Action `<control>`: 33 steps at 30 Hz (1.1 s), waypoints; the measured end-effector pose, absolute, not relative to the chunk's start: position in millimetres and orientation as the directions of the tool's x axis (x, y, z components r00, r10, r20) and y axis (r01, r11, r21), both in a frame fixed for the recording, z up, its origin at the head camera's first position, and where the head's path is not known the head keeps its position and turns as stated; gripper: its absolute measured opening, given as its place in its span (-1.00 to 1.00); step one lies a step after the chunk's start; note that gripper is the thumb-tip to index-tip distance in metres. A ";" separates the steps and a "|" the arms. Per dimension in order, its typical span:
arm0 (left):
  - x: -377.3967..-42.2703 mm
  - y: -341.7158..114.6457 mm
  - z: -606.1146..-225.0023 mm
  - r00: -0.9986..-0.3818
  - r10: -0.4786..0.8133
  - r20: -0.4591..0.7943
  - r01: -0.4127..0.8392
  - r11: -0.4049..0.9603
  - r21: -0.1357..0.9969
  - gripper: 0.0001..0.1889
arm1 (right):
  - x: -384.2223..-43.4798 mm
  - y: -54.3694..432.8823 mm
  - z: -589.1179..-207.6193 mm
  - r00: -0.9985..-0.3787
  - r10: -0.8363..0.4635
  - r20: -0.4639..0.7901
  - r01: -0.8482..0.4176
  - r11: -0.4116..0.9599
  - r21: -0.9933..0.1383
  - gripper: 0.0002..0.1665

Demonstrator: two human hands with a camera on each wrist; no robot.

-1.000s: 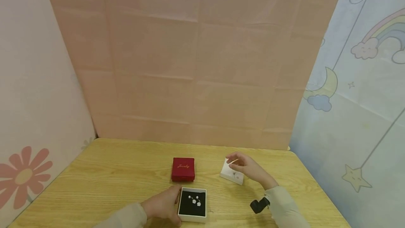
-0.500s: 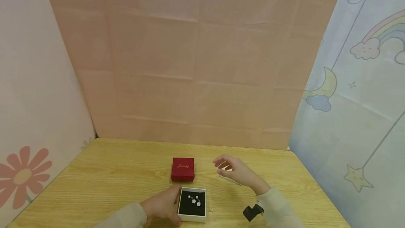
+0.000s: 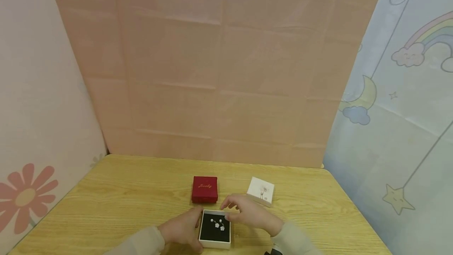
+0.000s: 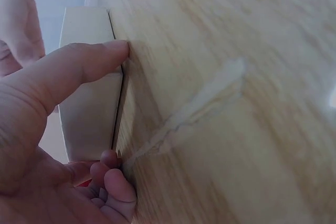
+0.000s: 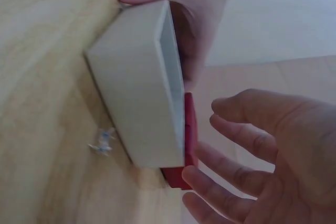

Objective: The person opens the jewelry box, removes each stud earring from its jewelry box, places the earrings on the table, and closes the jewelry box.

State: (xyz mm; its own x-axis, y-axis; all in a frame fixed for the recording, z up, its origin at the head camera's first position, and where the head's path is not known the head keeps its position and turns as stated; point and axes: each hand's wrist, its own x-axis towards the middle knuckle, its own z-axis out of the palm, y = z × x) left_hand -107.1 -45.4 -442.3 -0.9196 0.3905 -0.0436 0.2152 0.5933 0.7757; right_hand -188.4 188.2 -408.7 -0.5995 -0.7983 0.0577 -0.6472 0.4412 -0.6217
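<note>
A white jewelry box base (image 3: 215,246) with a black insert stands on the table. On the insert lies a pair of earrings (image 3: 219,225), each with a pearl and a white flower drop. My left hand (image 3: 181,229) holds the box from its left side, thumb at the front corner and fingers behind, as the left wrist view also shows. Over the box's right back corner hovers my right hand (image 3: 249,212), its loosely bent fingers (image 5: 231,163) spread and holding nothing. A tiny clear piece (image 5: 103,141) lies on the table by the box's right side.
Behind the box sits a red lidded box (image 3: 205,189) with gold lettering. A white lid (image 3: 262,191) with a printed flower design lies farther back on the right. The wooden table (image 3: 141,184) ends at a pink backdrop (image 3: 219,89).
My right hand has moved left and toward me, from above the white lid to the open box, uncovering the lid. My left hand has stayed on the box.
</note>
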 end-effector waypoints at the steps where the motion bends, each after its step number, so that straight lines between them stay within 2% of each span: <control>1: -107.3 -45.5 -442.2 -0.920 0.389 -0.050 0.209 0.596 0.775 -0.26 | -187.9 186.5 -411.5 -0.595 -0.802 0.055 -0.650 0.440 -0.620 -0.79; 7: -108.6 -46.6 -440.3 -0.917 0.390 -0.083 0.190 0.611 0.769 -0.26 | -183.8 180.1 -420.4 -0.591 -0.805 0.049 -0.657 0.445 -0.609 -0.83; 20: -108.1 -46.7 -439.8 -0.914 0.401 -0.061 0.219 0.613 0.759 -0.27 | -180.6 176.0 -424.7 -0.597 -0.801 0.029 -0.693 0.498 -0.521 -0.85; 33: -110.0 -47.3 -438.3 -0.916 0.373 -0.148 0.146 0.653 0.743 -0.20 | -181.0 170.0 -427.0 -0.608 -0.794 -0.011 -0.690 0.535 -0.487 -0.87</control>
